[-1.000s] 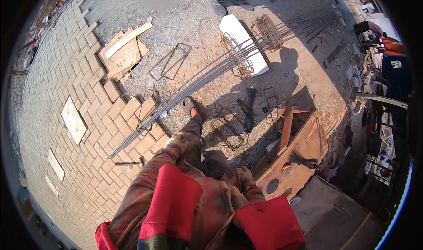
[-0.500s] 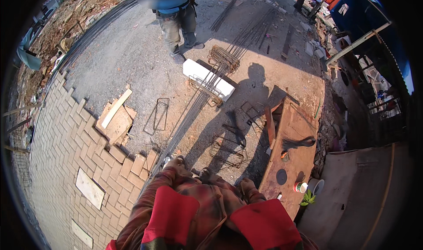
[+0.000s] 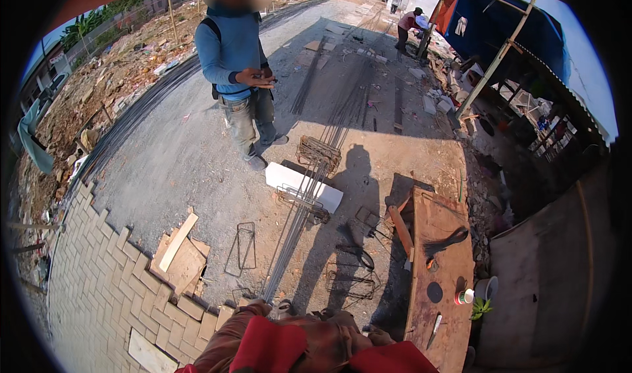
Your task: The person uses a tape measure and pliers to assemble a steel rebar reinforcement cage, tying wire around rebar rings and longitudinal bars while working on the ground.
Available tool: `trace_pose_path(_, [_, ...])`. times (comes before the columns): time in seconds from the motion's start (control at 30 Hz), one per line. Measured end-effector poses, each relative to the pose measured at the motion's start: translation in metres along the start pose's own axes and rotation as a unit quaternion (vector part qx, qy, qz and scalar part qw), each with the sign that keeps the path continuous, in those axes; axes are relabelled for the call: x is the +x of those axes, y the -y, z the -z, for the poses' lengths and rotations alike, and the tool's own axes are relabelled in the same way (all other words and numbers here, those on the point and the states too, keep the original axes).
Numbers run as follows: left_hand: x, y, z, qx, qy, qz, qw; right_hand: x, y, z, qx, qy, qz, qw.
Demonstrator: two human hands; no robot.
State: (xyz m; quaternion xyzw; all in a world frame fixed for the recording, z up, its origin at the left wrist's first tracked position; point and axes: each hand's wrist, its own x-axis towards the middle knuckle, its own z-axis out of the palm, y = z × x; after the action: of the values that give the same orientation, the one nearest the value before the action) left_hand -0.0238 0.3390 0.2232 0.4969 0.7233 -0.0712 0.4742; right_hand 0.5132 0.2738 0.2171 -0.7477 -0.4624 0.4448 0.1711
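A bundle of long thin steel bars (image 3: pixel 287 254) runs away from me, resting across a white block (image 3: pixel 328 196). Bent wire stirrups (image 3: pixel 318 153) are clustered around the bars near the block. My left hand (image 3: pixel 255 307) is low in view beside the bundle's near part; its fingers are too small and hidden to show a grip. Close to my body on the right is my right hand (image 3: pixel 380 336), partly covered by my sleeve and clothing, its fingers unclear. Loose rectangular stirrups (image 3: pixel 352 285) lie on the ground ahead, and another stirrup (image 3: pixel 243 247) lies left of the bundle.
A wooden bench (image 3: pixel 444 261) at right carries black tie wire (image 3: pixel 447 241), a dark disc (image 3: pixel 434 292) and a cup (image 3: pixel 464 297). Paving blocks (image 3: pixel 99 274) and a board (image 3: pixel 178 251) lie left. A co-worker (image 3: pixel 236 77) in blue stands beyond the white block.
My view has tilted up, so the ground and bench sit lower in the picture. The co-worker's upper body and hands, held together in front, now show. My hands appear lower.
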Motion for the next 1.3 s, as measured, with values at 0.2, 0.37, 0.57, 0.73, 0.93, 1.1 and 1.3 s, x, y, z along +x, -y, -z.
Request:
trace_pose_path(0.2, [0.002, 0.031, 0.037, 0.022, 0.009, 0.045, 0.999, -0.047, 0.127, -0.004, -0.008, 0.08, -0.153, 0.985])
trace_pose_path(0.37, [-0.008, -0.011, 0.043, -0.067, -0.044, 0.014, 0.997, -0.03, 0.135, -0.005, -0.049, 0.091, -0.165, 0.981])
trace_pose_path(0.57, [-0.004, -0.025, -0.003, -0.079, -0.014, -0.009, 0.997, 0.001, 0.15, 0.007, -0.098, 0.107, -0.15, 0.978])
trace_pose_path(0.73, [0.003, 0.017, -0.026, -0.04, 0.007, 0.009, 0.999, 0.022, 0.187, 0.001, -0.107, 0.141, -0.104, 0.979])
trace_pose_path(0.93, [-0.026, 0.0, 0.002, -0.035, 0.012, 0.034, 0.999, 0.005, 0.229, 0.014, -0.046, 0.066, -0.124, 0.989])
trace_pose_path(1.1, [-0.03, 0.022, 0.004, -0.057, 0.011, 0.039, 0.998, 0.002, 0.216, 0.01, -0.161, 0.139, -0.11, 0.971])
trace_pose_path(1.3, [-0.054, 0.018, 0.028, 0.057, 0.098, -0.049, 0.992, 0.007, 0.168, -0.014, -0.138, 0.186, -0.132, 0.964])
